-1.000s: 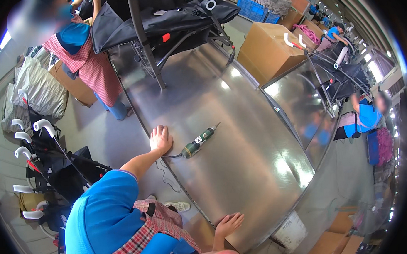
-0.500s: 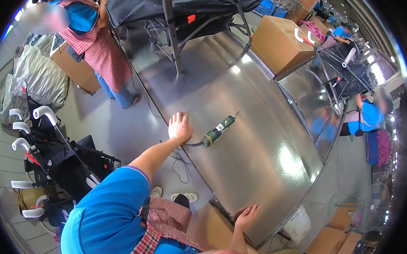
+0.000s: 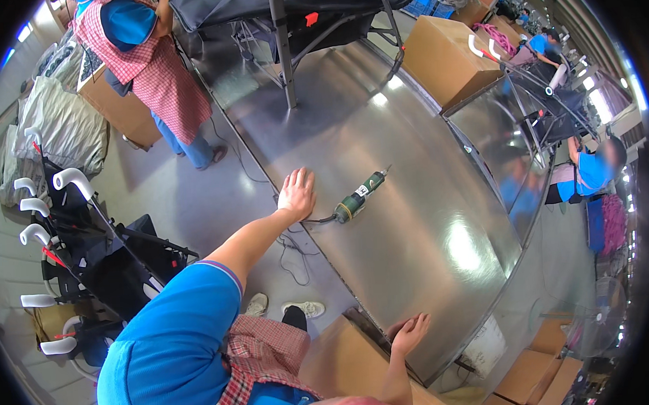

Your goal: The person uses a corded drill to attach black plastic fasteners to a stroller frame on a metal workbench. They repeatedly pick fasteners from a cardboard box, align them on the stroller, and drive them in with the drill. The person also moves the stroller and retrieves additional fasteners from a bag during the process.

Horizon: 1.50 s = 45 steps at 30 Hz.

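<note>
My view has the table point(image 3: 406, 249) farther right than before; the left hand point(image 3: 296, 194) lies spread on its left edge, just beside the screwdriver point(image 3: 360, 198) on its top; the right hand point(image 3: 411, 334), fingers outstretched, is at its near end.

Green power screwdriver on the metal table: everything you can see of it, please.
The dark green, cylindrical power screwdriver lies on its side on the shiny silver metal tabletop. Its casing looks like plastic, with a white label and a yellowish band near the rear. A thin, pointed bit aims toward the picture's upper right; a black cord leaves the other end. No hand grips it; the bare left hand rests beside the cord, contact unclear. Whether it's running can't be told.
</note>
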Each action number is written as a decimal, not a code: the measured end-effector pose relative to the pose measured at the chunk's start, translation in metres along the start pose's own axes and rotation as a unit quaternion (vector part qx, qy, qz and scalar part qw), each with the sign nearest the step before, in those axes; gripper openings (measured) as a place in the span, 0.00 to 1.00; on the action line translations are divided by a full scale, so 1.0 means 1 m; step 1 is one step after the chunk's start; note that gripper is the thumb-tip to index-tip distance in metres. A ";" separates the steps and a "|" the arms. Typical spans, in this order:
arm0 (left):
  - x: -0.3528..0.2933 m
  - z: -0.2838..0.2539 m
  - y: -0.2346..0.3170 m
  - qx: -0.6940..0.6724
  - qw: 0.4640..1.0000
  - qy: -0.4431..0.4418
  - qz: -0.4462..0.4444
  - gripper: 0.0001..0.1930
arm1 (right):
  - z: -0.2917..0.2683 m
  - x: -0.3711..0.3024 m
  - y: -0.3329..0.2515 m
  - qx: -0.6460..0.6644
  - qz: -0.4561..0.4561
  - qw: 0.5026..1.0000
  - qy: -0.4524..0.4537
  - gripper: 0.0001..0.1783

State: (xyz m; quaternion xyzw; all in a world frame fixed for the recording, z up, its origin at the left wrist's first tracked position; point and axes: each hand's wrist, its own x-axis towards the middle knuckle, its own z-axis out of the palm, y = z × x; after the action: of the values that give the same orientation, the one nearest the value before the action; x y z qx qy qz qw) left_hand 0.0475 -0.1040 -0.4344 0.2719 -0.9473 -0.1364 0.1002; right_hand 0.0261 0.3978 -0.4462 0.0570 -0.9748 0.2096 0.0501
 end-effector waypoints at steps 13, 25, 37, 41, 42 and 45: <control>0.001 0.005 0.000 0.002 1.000 -0.002 -0.014 0.28 | 0.003 0.001 0.005 -0.004 0.002 1.000 0.001 0.26; -0.001 0.005 0.003 0.027 0.999 0.017 -0.010 0.28 | -0.001 -0.001 -0.001 0.006 0.026 1.000 -0.011 0.28; -0.002 0.002 0.003 -0.001 1.000 0.022 -0.009 0.28 | 0.001 -0.001 0.000 0.011 0.013 1.000 0.006 0.28; -0.001 0.003 0.002 0.000 1.000 0.027 -0.011 0.28 | 0.004 0.001 0.003 0.016 0.015 1.000 0.003 0.29; -0.001 0.003 0.002 0.001 1.000 0.027 -0.012 0.28 | 0.004 0.001 0.003 0.015 0.015 1.000 0.001 0.29; -0.002 0.003 0.002 0.004 1.000 0.026 -0.011 0.27 | 0.004 -0.001 0.002 0.011 0.018 1.000 -0.003 0.29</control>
State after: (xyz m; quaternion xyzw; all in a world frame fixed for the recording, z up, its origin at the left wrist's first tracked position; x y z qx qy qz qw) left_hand 0.0470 -0.1009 -0.4370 0.2859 -0.9420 -0.1263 0.1225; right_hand 0.0262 0.3983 -0.4505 0.0407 -0.9736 0.2206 0.0423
